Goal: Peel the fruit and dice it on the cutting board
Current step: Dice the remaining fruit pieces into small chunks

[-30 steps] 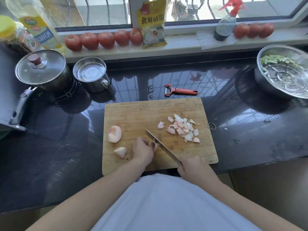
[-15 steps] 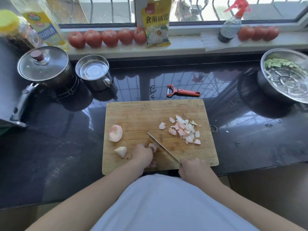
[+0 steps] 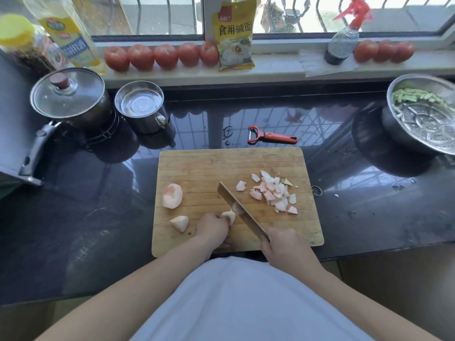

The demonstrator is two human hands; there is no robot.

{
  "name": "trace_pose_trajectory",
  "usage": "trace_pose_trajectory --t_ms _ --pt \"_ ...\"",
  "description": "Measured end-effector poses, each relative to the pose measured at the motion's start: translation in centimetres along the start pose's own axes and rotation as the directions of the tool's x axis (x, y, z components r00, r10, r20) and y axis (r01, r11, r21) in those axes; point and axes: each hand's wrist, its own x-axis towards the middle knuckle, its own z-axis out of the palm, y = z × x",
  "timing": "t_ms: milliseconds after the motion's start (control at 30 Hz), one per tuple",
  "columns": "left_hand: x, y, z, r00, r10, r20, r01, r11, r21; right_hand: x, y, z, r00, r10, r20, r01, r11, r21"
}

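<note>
Your left hand (image 3: 213,227) pinches a fruit piece (image 3: 228,215) near the front of the cutting board (image 3: 197,166). Your right hand (image 3: 280,244) grips the knife (image 3: 236,207), its long axis running diagonally, tip pointing away and left, blade on the piece. Diced pieces (image 3: 273,193) lie right of the blade.

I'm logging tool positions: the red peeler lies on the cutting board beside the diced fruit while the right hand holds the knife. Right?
Not quite. In the head view the red peeler lies on the dark counter beyond the cutting board, not on it. The right hand does hold the knife.
</note>
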Motion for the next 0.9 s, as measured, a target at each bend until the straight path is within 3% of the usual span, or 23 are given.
trace_pose_trajectory --t_ms 300,467,767,900 --pt "-0.1 0.7 0.4 1.000 0.005 0.021 -0.005 1.000 -0.013 0.1 0.2 0.6 0.998 -0.058 0.039 0.064 0.977 -0.205" --pt "-0.3 1.0 0.3 1.000 -0.009 0.019 0.009 1.000 -0.022 0.5 0.1 0.9 0.998 -0.020 0.066 0.034 0.972 -0.233" --pt "-0.2 1.5 0.3 0.994 -0.111 0.022 0.111 0.994 -0.021 1.2 -0.8 0.7 0.997 -0.007 -0.072 0.009 0.999 0.031" --pt "0.2 1.6 0.5 0.991 -0.130 0.021 0.130 0.991 -0.024 -0.3 0.3 0.7 0.999 -0.035 -0.033 0.033 0.998 -0.051"
